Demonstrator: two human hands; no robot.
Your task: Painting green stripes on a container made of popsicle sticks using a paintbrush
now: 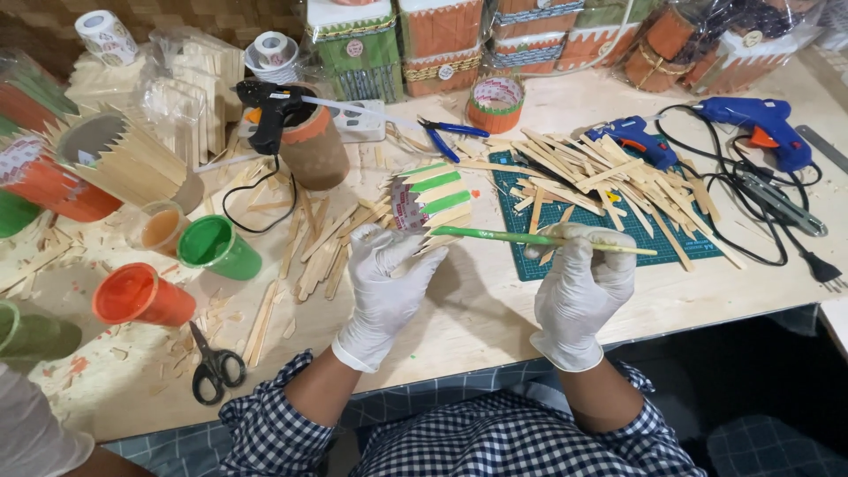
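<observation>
Stick-clad can (430, 201), part green, mid surface, held in left hand (386, 281) grip. Right hand (579, 284) grip pinches green-tipped brush (539, 238) against it. Cutting mat (601, 221) with loose sticks (601, 177) behind; green paint cup (216, 247) toward left edge.

Your gloved left hand (384, 274) grips a stick-clad can (428, 205) with some slats painted green, tilted over the tabletop (468, 309). Your gloved right hand (579, 283) holds a green-tipped paintbrush (539, 238) against the can's slats. A green paint cup (216, 247) and an orange paint cup (141, 296) lie on their sides left of the can, scissors (215, 364) nearer you.
</observation>
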